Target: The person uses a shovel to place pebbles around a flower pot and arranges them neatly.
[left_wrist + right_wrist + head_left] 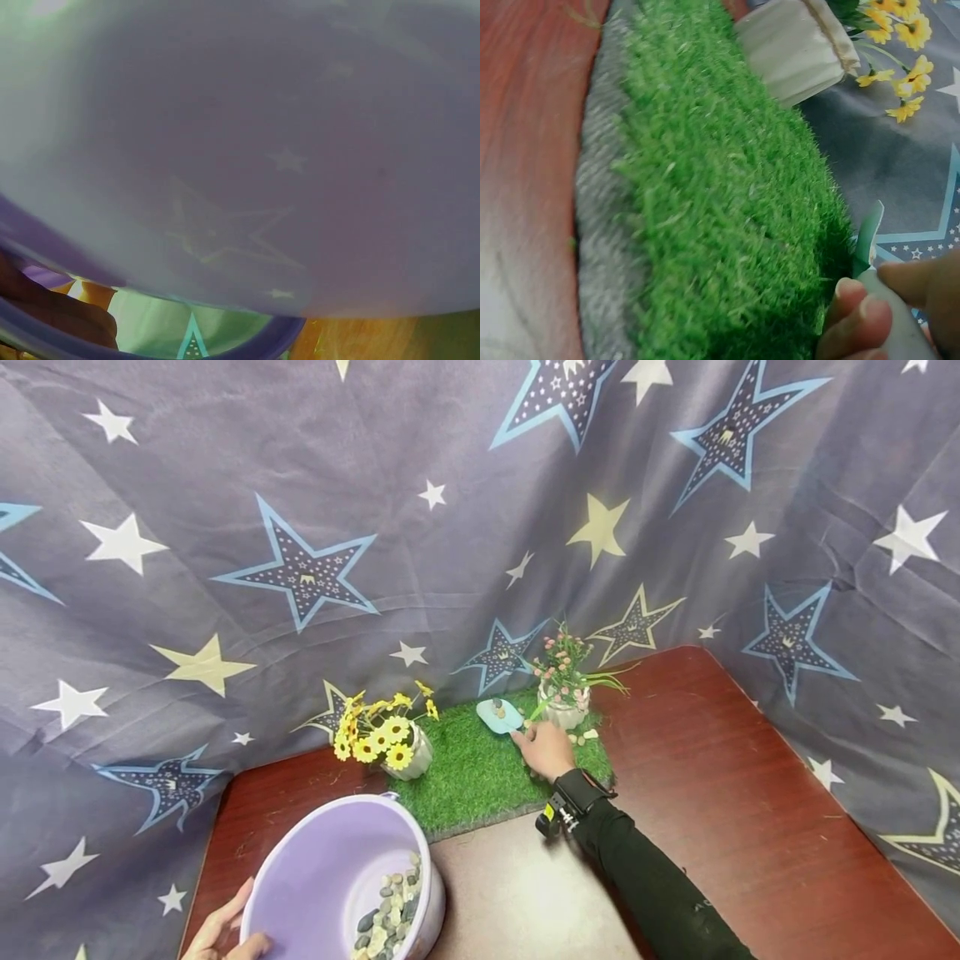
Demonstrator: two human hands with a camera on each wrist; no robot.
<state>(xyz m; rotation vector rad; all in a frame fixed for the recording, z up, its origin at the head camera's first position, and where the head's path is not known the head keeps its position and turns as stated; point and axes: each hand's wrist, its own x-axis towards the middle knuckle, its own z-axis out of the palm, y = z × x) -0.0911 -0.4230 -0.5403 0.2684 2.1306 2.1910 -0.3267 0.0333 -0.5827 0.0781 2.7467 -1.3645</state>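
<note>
Star-printed cloth [315,485] fills the upper frame, behind a red-brown table [750,793]. Lower left — a lilac basin [330,877] tilted, pebbles [390,914] heaped at its low side, the left hand [221,935] gripping its rim. At centre lies a grass mat [468,777] bearing a yellow-flower pot [390,739] and a pink-flower pot [564,689]. Between the pots, the right hand [543,747] pinches the handle of a pale-blue scoop [500,716] — a few pebbles rest in it.

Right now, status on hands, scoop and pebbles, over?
Right hand grips scoop, pebbles aboard, by pink-flower pot. Left hand holds basin. A few pebbles lie beside the pot.
</note>
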